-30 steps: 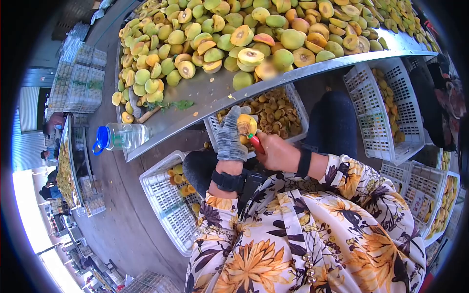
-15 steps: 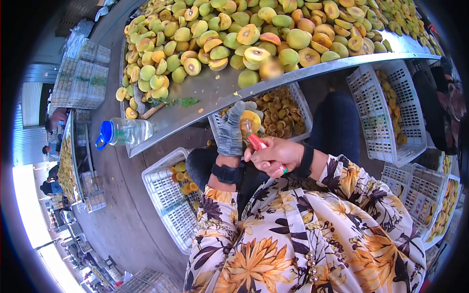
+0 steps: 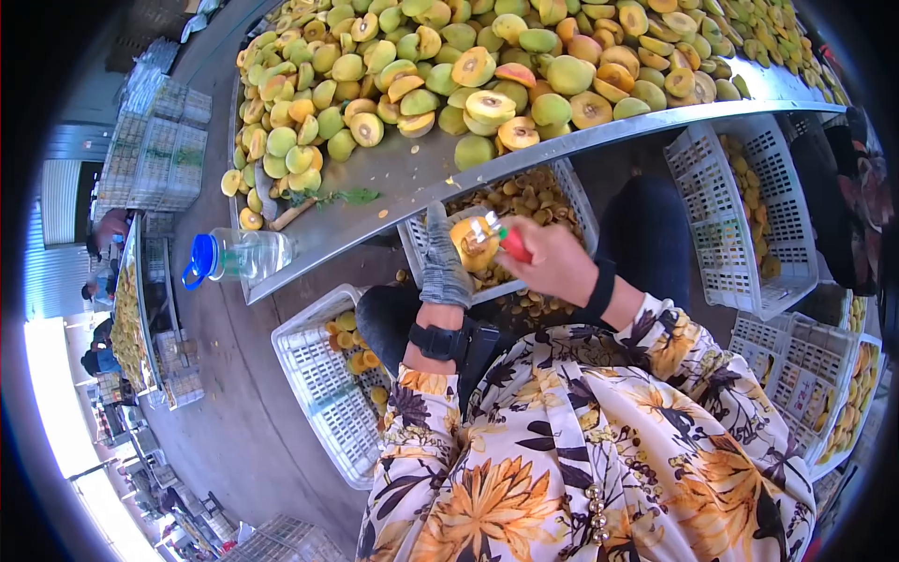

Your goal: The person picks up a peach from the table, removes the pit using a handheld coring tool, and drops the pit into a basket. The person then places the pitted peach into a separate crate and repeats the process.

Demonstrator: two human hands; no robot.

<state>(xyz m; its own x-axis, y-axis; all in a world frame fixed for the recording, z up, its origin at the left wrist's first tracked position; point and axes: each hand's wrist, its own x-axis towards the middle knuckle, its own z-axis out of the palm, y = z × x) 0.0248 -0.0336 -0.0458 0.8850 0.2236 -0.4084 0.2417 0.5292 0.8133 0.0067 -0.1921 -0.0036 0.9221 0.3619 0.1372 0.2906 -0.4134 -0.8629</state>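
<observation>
My left hand, in a grey knitted glove, holds a halved yellow fruit with its cut face toward my right side. My bare right hand is closed around a red-handled tool with a green band. The tool's shiny metal end is at the fruit's cut face. Beneath both hands stands a white crate holding many brownish fruit pieces. Ahead, halved green and yellow fruits are heaped on a metal table.
A clear bottle with a blue lid stands at the table's left corner. White crates with fruit are at lower left and right. More crates are stacked at the far left. People work at another table in the left background.
My right hand has moved up and to the right, its grip turned so the tool points left. The left glove has opened out more behind the fruit, whose cut face shows more.
</observation>
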